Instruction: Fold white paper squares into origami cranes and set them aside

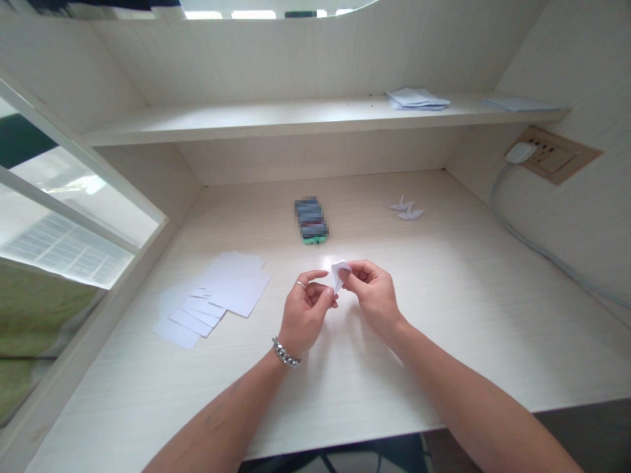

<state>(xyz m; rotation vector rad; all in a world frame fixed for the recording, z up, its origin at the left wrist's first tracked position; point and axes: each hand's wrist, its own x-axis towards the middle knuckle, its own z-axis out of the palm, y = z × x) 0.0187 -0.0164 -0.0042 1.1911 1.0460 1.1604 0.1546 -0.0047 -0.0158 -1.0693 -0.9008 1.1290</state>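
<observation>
Right in the middle, the folded paper (339,274) is up off the tabletop (468,309), caught between two hands, and much of it is hidden behind fingers (349,278). The right hand (377,292) has thumb and forefinger pinched together on its upper right; the left hand (303,315) has its thumb and a bent finger closed at the lower tip, forefinger stretched out near the top. Finer creases are too small to make out, and both forearms run out of the picture at the bottom.

And the look of it: small, white, sharply folded, wider above and narrowing to a point below. Over to the right sit little paper birds (407,210), bunched so closely it's hard to count them. Loose sheets (239,282) overlap on the left, plain white. More papers (417,99) lie up on the shelf (271,117).

Now for lettering: beyond the hands, a dark object (310,217) with a green end is blurred into blocks, so any label on it can't be read.
</observation>
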